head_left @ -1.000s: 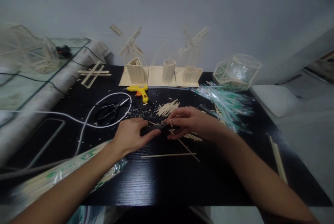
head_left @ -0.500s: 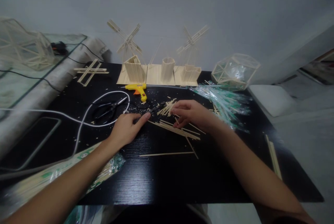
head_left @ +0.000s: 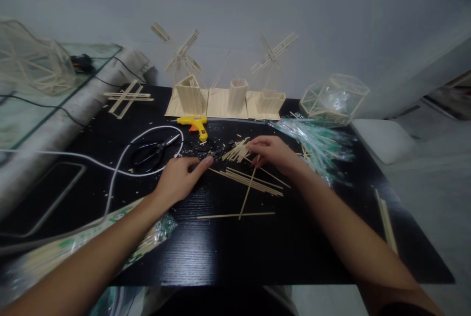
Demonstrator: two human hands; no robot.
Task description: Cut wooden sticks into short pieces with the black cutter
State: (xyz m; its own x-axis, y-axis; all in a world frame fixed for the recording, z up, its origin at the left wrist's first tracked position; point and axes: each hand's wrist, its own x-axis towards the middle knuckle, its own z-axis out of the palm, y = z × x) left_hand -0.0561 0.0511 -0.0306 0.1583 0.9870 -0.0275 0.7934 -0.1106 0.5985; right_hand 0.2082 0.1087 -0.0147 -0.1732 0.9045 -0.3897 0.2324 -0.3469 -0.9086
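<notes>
My left hand (head_left: pixel 182 177) is closed around dark pliers (head_left: pixel 222 151), whose jaws point right; the handles are mostly hidden in my palm. To its right, my right hand (head_left: pixel 271 153) pinches the upper end of a thin wooden stick (head_left: pixel 248 191), which slants down toward me. The lower end of that stick meets or overlaps a single stick (head_left: pixel 217 216) lying crosswise on the table. Below my right hand lies a loose row of long sticks (head_left: pixel 253 182). Short cut pieces (head_left: pixel 237 151) are heaped between the plier jaws and my right fingers.
A yellow glue gun (head_left: pixel 195 124), another pair of pliers (head_left: pixel 156 152) and a looping white cable (head_left: pixel 119 159) lie on the black table (head_left: pixel 228 257). Stick-built windmill models (head_left: pixel 193 97) stand behind. Plastic-wrapped stick packs lie right (head_left: pixel 312 144) and front left (head_left: pixel 91 235).
The stick in my right hand has swung, its lower end moving left from the right end of the crosswise stick toward its middle. My left hand stays nearly still.
</notes>
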